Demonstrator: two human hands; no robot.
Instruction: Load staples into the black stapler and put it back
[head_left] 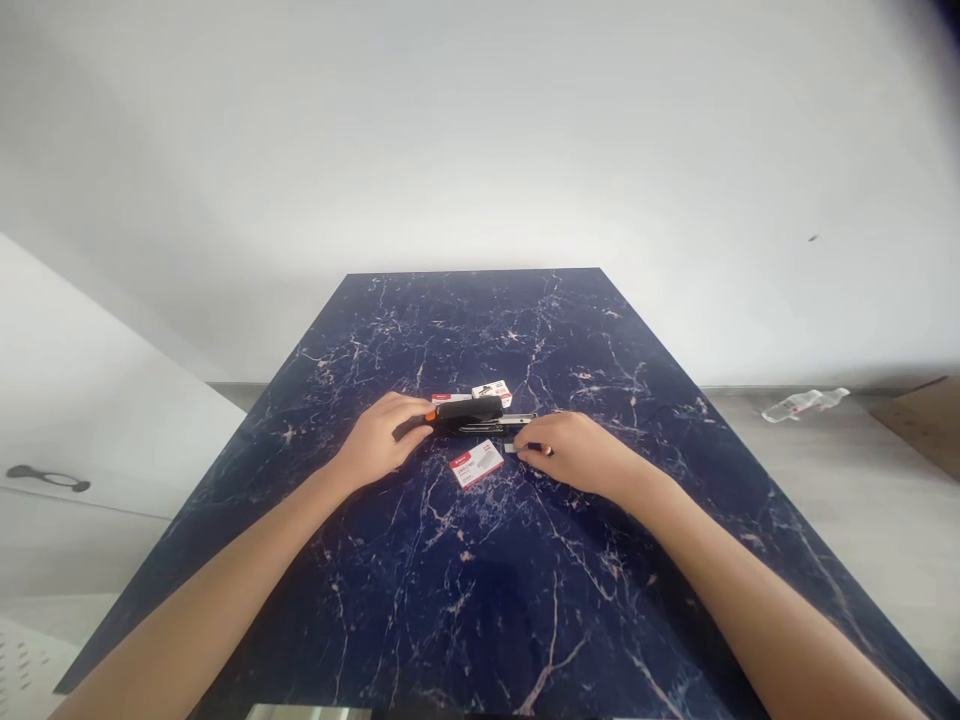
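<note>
A black stapler (469,412) with an orange part at its left end lies across the middle of the table, its metal staple tray (521,419) sticking out to the right. My left hand (382,435) grips the stapler's left end between thumb and fingers. Beside the tray, my right hand (566,450) is closed in a pinch on a small silver strip of staples (511,448). A red and white staple box (477,464) lies just in front of the stapler. Behind it are a small white box (492,391) and another red and white box (448,399), partly hidden.
The dark blue marble-patterned table (480,580) reaches back to a white wall (480,140). On the floor at right lie a clear plastic bottle (804,405) and a brown cardboard piece (922,425). A white cabinet with a dark handle (49,479) stands at left.
</note>
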